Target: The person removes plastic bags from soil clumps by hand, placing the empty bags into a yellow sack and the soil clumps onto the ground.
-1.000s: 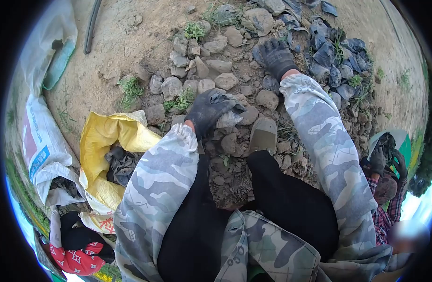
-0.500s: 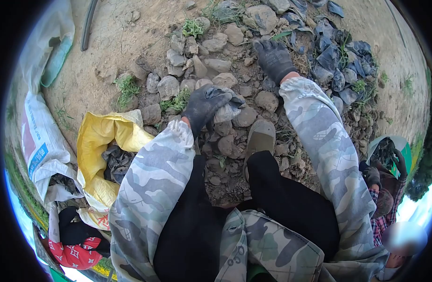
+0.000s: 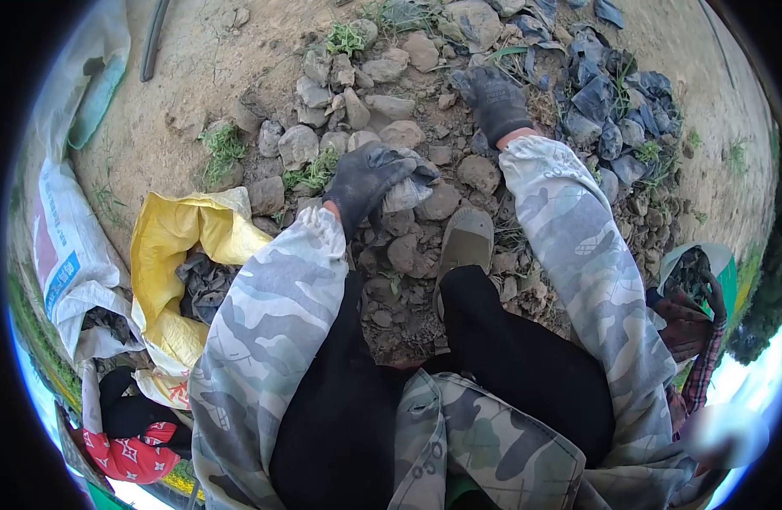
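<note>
My left hand (image 3: 367,185), in a dark work glove, is closed around a crumpled piece of grey plastic film (image 3: 408,191). It hovers over the stones in front of my left knee. My right hand (image 3: 495,104), gloved the same way, reaches farther forward with its fingers stretched toward the ground, palm down. Nothing shows in it, though its underside is hidden. Beside it, to the right, lies a heap of dark plastic film (image 3: 597,106) mixed with stones. Stones (image 3: 389,106) and clods cover the ground between and below both hands.
A yellow woven sack (image 3: 157,255) holding dark film stands open at my left, beside a white woven sack (image 3: 61,246). One co-worker in red (image 3: 127,455) is at lower left; another's arm (image 3: 701,365) reaches by a green-and-white sack (image 3: 721,268) at right. A dark hose (image 3: 155,38) lies ahead.
The view has shifted slightly. My left hand still grips the plastic film, and my right hand stays near the same stones. At right, the co-worker's arms and body have moved.
</note>
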`<state>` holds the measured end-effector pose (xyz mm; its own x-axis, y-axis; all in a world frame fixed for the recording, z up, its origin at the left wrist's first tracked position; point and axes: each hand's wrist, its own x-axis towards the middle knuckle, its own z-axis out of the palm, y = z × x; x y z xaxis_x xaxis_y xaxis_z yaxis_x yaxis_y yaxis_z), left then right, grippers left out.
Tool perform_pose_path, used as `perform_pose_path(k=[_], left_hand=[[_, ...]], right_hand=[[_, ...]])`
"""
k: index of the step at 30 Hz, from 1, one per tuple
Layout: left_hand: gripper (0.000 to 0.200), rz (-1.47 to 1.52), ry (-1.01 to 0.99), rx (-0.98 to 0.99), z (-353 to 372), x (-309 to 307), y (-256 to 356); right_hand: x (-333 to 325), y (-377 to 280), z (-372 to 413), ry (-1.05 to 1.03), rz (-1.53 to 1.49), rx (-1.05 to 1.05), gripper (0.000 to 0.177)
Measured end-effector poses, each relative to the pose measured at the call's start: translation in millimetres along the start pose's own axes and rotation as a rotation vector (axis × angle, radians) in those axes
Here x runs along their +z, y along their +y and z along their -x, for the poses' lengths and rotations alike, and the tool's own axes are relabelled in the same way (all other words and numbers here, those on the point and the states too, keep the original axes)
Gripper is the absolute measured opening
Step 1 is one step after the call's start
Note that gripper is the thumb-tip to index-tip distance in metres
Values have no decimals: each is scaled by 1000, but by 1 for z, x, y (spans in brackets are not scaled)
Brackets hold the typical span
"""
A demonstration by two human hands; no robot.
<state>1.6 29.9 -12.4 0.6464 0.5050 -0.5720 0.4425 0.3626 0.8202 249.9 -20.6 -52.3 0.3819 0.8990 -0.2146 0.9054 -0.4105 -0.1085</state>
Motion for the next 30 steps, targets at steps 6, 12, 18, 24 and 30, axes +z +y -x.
perform_pose_path(k=[6,12,18,24,30], left_hand=[[29,102,-32,29,1,1,1],[27,109,-39,37,5,1,6],[26,158,-45,-83,14,3,11],[25,-29,38,136,7,-10,-11],[45,-96,69,192,-6,-12,2]], right_hand=[[-2,-15,22,-60,124,-159,34],[-6,-19,17,-196,143,-141,34],[-13,-17,-3,-186,133,-109,33],[1,-3,15,153,-544,103,27],[5,-28,66,106,-1254,64,25]])
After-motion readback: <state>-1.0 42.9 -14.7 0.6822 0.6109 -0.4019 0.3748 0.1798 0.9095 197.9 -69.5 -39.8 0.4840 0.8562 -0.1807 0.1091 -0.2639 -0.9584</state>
